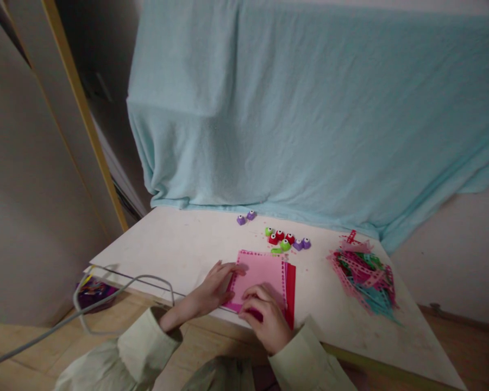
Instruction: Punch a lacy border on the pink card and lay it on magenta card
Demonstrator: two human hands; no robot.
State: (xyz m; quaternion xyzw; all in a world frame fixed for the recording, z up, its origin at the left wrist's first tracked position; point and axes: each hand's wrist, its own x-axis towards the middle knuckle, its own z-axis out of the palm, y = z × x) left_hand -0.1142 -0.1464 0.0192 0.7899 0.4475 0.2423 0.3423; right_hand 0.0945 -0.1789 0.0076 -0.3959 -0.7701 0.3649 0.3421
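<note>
A pink sheet of paper (263, 274) with small punched shapes along its borders lies on top of a stack at the table's front edge. Red paper (291, 293) sticks out from under it on the right. My left hand (215, 287) rests at the sheet's left edge, fingers stretched out and apart from the thumb. My right hand (267, 315) is curled over the sheet's front edge, thumb and forefinger closed there on the paper; the exact contact is partly hidden. Just beyond the sheet are several small craft punches, including a green punch (285, 245) and a red punch (289, 239).
Two purple punches (240, 220) stand farther back on the white table (179, 239). A heap of punched paper strips (364, 277) is at the right. A light blue cloth (309, 119) hangs behind. A grey cable (126, 282) loops at the left front corner.
</note>
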